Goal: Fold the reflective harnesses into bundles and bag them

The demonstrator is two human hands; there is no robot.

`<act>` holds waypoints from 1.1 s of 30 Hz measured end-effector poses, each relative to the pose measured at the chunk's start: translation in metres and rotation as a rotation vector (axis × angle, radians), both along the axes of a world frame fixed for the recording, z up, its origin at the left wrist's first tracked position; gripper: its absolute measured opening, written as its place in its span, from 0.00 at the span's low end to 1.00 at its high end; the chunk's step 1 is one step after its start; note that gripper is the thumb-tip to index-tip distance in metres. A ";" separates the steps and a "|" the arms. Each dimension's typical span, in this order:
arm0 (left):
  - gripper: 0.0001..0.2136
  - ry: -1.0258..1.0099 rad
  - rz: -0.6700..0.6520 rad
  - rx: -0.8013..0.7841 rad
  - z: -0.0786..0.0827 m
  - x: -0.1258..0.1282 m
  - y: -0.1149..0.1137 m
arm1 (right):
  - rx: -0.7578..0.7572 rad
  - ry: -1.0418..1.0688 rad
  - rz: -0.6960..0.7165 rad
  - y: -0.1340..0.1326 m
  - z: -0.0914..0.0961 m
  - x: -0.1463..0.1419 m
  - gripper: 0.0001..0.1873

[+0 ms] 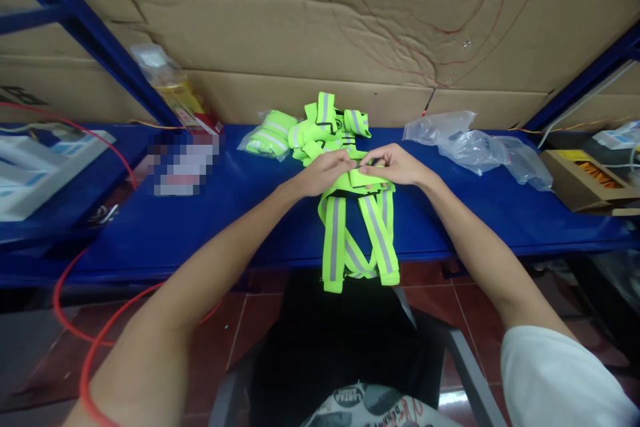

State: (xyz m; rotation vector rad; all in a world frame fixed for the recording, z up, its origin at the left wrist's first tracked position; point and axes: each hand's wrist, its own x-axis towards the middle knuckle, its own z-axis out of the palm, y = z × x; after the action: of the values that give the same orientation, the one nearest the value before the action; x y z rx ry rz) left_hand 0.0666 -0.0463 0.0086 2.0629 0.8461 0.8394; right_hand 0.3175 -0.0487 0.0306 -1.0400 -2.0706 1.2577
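Fluorescent yellow-green reflective straps [334,240] with grey stripes hang over the front edge of the blue table, joined like a harness vest. My left hand [327,171] pinches the vest's upper part from the left. From the right, my right hand [393,165] grips the same band, thumb and fingers closed on it, the two hands' fingertips almost meeting. Just beyond them lies a heap of more reflective straps [325,121]. To its left rests a rolled reflective vest in a clear bag [274,135].
Clear plastic bags [473,143] lie at the right, beside an open cardboard box [593,180] with orange items. A bottle of yellow liquid [173,87] stands at the back left. A red hose [95,340] loops at the lower left; cardboard [260,27] backs the blue table [240,213].
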 end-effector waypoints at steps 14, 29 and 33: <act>0.13 -0.025 -0.048 0.127 0.027 -0.016 0.002 | 0.132 -0.048 0.065 -0.005 0.007 -0.001 0.30; 0.18 0.231 -0.140 0.083 0.019 -0.023 0.003 | 0.406 -0.374 0.091 -0.006 0.011 -0.001 0.29; 0.12 0.254 -0.079 0.282 0.018 -0.022 0.003 | 0.461 -0.381 0.111 -0.011 0.015 -0.002 0.25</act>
State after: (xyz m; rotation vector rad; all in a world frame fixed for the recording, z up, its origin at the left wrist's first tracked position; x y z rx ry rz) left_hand 0.0444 -0.0431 0.0269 2.4741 0.8092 0.6942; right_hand 0.3155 -0.0593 0.0452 -1.0096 -2.5695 0.6014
